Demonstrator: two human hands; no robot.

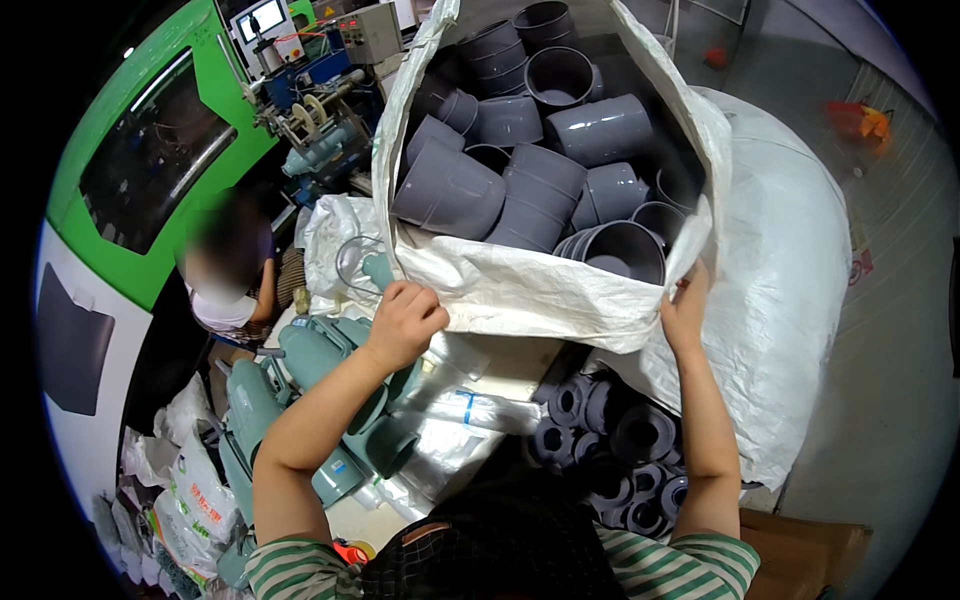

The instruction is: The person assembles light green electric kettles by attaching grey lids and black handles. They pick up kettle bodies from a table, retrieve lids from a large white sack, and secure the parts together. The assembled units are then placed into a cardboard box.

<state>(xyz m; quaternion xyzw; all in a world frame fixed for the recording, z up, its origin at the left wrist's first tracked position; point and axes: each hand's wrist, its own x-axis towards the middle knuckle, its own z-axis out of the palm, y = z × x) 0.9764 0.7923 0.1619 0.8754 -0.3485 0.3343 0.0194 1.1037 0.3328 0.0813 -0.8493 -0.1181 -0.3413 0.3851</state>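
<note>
left hand (pixel 405 318), right hand (pixel 685 308) grip sack (pixel 530 300); red lettering (pixel 205 497) on bag (pixel 190 520)

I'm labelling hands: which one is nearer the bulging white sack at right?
Right. The right hand grips the open sack's rim, close to the bulging sack; the left hand grips that rim farther left.

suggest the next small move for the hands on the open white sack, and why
Probably lift the near edge of the open white sack a little: the left hand and right hand both grip it, its mouth gapes wide, and grey pipe fittings lie close behind that edge, so raising it may keep them in.
</note>
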